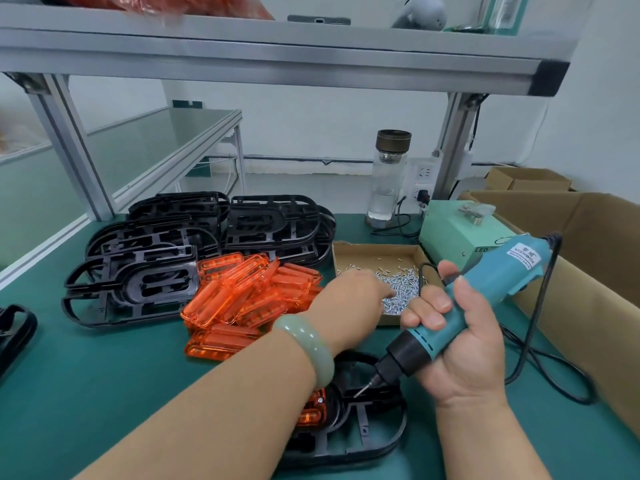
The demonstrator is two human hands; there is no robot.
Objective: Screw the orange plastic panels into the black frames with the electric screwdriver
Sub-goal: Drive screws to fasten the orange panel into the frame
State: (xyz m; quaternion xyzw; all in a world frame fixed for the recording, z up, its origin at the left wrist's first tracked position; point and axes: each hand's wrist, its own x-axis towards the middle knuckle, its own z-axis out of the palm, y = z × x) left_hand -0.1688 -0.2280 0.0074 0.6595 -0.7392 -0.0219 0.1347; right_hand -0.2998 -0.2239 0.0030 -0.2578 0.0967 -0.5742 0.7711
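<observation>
Right-hand grip: your right hand [460, 344] is clamped round the lower barrel of the electric screwdriver [485, 292], with the bit angled down and to the left.
Bit position: the tip sits over a rib of the black frame [367, 441]. Contact cannot be confirmed.
Workpiece location: this frame lies flat on the green mat [104, 375] at the near edge, partly under your left forearm. One orange panel [311, 410] is seated in it, and only the panel's end shows.
Left-hand grip: your left hand [349, 299] reaches into the screw tray [374, 249] with its fingertips at the screws [401, 285]. You cannot tell whether a screw is pinched yet.
Panel handling: judge it light, rigid and glossy, so it may slip and may crack at a screw hole if overdriven. Hold it by its long edges.
Frame handling: judge it light, with thin stiff ribs. Steady it by the outer rim, not by the ribs.
Panel stock: a loose pile of orange panels [242, 299] lies beyond the workpiece, just left of the tray.
Frame stock: stacks of black frames [145, 271] stand behind that pile, touching it.
Power unit: a pale green box [460, 233] stands behind the tray.
</observation>
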